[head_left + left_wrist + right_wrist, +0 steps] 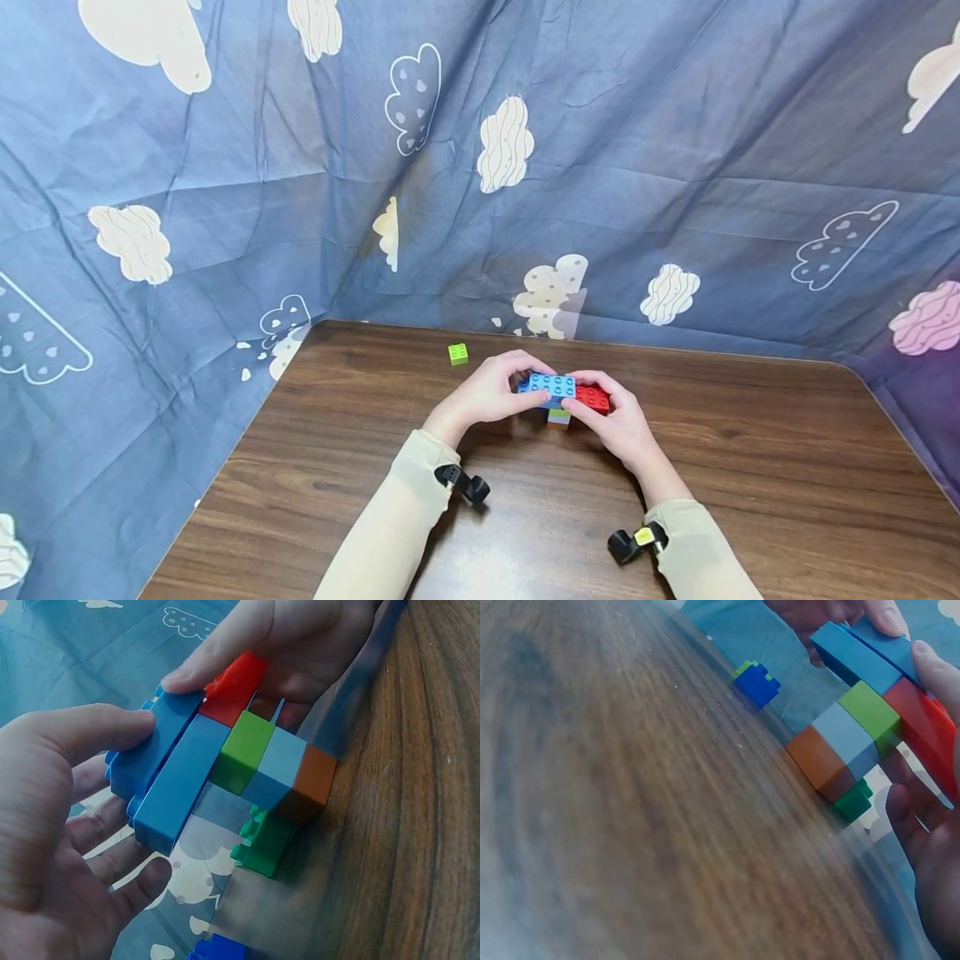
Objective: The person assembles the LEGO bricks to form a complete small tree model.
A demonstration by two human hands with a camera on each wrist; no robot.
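Observation:
A stack of toy building bricks stands on the table. From the bottom it shows orange, pale blue and lime bricks, with a green brick low behind. A blue brick and a red brick spread sideways above these. Over their joint lies the top blue brick, studs up. My left hand pinches its left part, thumb on the near side. The right hand has its thumb at that brick's near right corner and its fingers round the far side, beside the red brick.
A loose lime brick sits on a dark blue brick toward the table's back edge, left of the stack. Behind the wooden table hangs a blue cloth with cloud prints.

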